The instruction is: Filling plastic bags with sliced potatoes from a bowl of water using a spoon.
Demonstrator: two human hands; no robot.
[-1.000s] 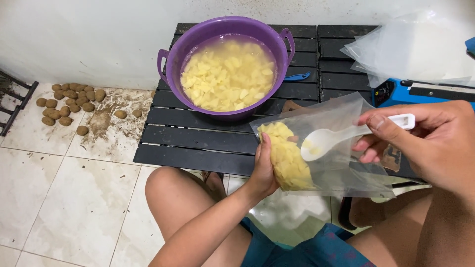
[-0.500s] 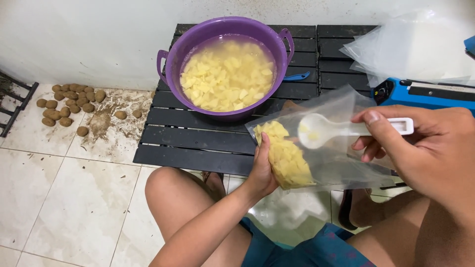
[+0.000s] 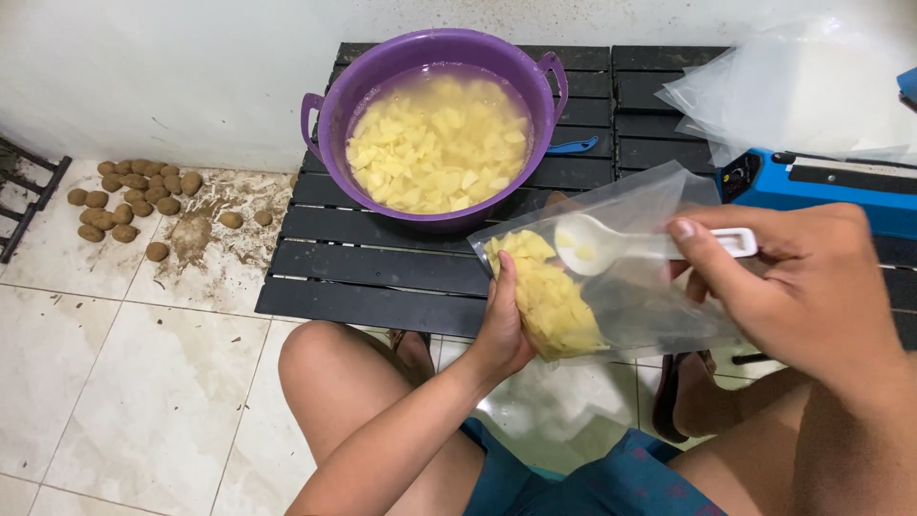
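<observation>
The right hand [image 3: 812, 287] hid the spoon [image 3: 611, 245] handle's middle; beyond it, the picture's edge cut off the blue sealer [image 3: 831, 186].

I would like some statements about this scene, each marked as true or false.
1. The left hand holds a clear plastic bag with potato pieces in it. True.
2. The right hand holds a metal fork. False: it holds a white plastic spoon.
3. The purple basin is empty. False: it holds cut potato in water.
4. Whole potatoes lie on the floor by the wall. True.
5. The basin stands on a black slatted table. True.
</observation>
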